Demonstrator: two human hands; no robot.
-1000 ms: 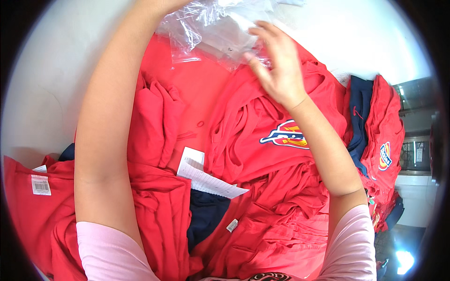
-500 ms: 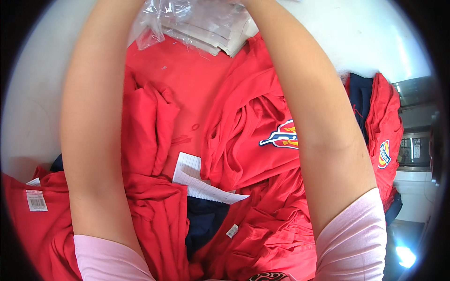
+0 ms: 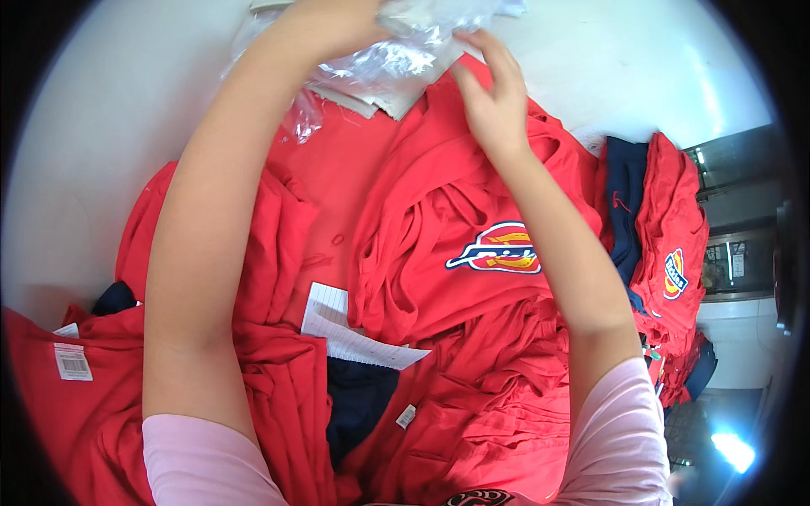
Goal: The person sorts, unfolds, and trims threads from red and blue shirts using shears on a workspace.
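Observation:
Crumpled clear plastic bags (image 3: 405, 57) lie at the far edge on flat grey-white sheets. My left hand (image 3: 354, 24) is over the plastic at the top of the picture, its fingers hidden by glare and the plastic. My right hand (image 3: 498, 101) is just right of the plastic, above a red garment (image 3: 422, 219) with a colourful printed badge. Its thumb and fingers are apart, with nothing visible between them. Flat red cloth (image 3: 337, 181) runs between the heaps, and a folded lined paper (image 3: 354, 333) rests among them.
Red clothes with a tag (image 3: 73, 361) are piled at the left. A navy piece (image 3: 359, 401) lies below the paper. Stacked red and navy garments (image 3: 666, 228) stand at the right edge of the white table (image 3: 607, 67). A bright lamp (image 3: 732, 452) shows lower right.
Both hands have come back into view from beyond the top edge. The plastic has moved nearer and to the right, and my right hand is now apart from my left.

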